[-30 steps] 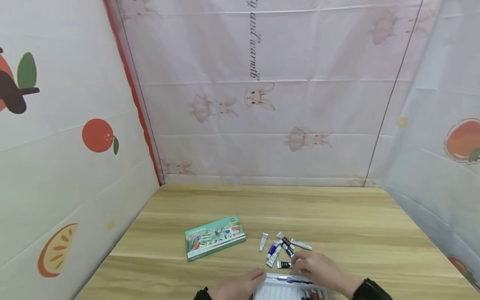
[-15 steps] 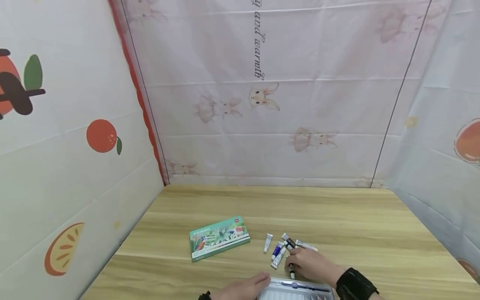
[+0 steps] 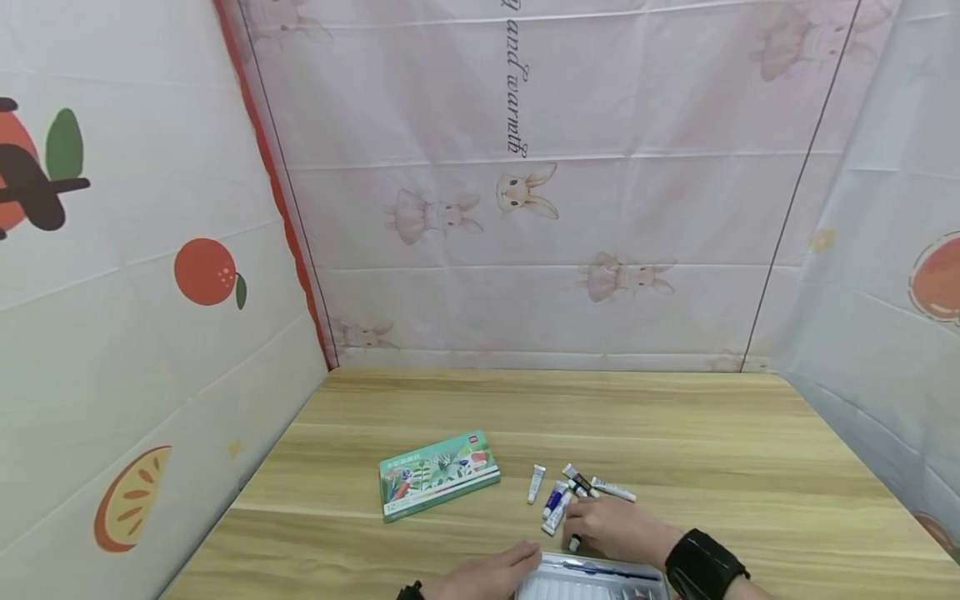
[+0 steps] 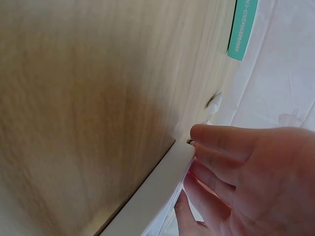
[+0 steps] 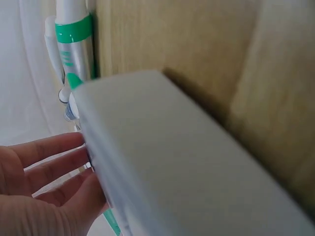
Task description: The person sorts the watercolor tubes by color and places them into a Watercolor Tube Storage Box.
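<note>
A white grooved plastic tray [image 3: 570, 583] lies at the near edge of the head view, with a thin brush [image 3: 600, 570] along its far side. My left hand [image 3: 483, 575] grips its far left corner; fingers and thumb lie at the edge in the left wrist view. Just beyond the tray, my right hand [image 3: 618, 529] pinches a small paint tube, mostly hidden by the fingers; its dark body and white cap [image 3: 574, 543] show below. Several paint tubes lie past the fingers, among them a purple-labelled paint tube [image 3: 555, 499] and a white paint tube [image 3: 536, 484].
A flat green printed box [image 3: 438, 477] lies left of the tubes on the wooden table [image 3: 450, 400]. Printed cloth walls [image 3: 562, 217] stand behind and on both sides. In the right wrist view, a green-banded tube [image 5: 74, 34] stands out beyond the tray's wall.
My right hand has picked at the dark paint tube beside the tray, turned it upright in the picture, and shifted slightly left with it. My left hand stays at the tray's corner.
</note>
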`<state>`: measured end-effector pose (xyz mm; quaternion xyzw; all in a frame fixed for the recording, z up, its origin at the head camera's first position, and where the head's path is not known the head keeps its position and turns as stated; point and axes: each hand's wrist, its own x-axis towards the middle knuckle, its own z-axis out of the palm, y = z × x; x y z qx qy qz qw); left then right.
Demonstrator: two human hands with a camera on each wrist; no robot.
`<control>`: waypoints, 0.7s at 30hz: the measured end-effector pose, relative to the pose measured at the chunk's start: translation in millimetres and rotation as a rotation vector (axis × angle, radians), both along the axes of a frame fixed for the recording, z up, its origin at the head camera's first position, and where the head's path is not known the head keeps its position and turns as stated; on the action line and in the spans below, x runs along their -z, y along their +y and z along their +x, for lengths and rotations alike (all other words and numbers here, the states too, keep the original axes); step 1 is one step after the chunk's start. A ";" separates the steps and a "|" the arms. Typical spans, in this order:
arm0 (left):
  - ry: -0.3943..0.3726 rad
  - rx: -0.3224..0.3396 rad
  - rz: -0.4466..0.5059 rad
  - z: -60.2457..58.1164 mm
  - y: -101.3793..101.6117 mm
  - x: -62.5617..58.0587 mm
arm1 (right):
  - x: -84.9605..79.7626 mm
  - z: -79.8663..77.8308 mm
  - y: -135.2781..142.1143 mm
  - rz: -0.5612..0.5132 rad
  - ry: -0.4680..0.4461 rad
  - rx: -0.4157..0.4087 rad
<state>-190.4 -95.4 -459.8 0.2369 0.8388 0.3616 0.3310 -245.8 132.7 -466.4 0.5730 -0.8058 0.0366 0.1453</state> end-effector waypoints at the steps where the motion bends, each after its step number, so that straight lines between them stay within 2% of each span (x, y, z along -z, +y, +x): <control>1: 0.004 0.003 -0.001 0.0 0.0 0.0 | -0.4 0.2 0.1 0.002 0.000 0.004; 5: -0.033 -0.046 0.000 0.7 2.2 0.1 | -3.0 2.3 0.7 -0.022 -0.028 0.017; 7: -0.018 -0.024 -0.002 0.3 1.7 -0.7 | -5.3 3.5 0.6 -0.055 -0.042 0.019; 9: 0.088 0.100 -0.030 -1.0 -1.4 -3.4 | -8.4 4.3 -0.1 -0.087 -0.057 0.015; 10: 0.135 0.167 -0.027 -7.8 -4.3 5.9 | -10.6 4.7 -0.7 -0.098 -0.058 0.015; 13: 0.308 0.333 -0.050 -17.6 -9.2 9.2 | -19.1 7.2 -3.0 -0.109 -0.071 0.022; 16: 0.324 0.309 -0.079 -23.1 -7.7 8.6 | -27.7 10.7 -3.9 -0.095 -0.091 0.041; 17: 0.354 0.300 -0.109 -18.6 -6.2 -2.8 | -29.6 12.0 -3.9 -0.087 -0.095 0.049; 21: 0.410 0.267 -0.168 -15.5 -4.6 -14.4 | -32.5 15.9 -1.6 -0.064 -0.106 0.064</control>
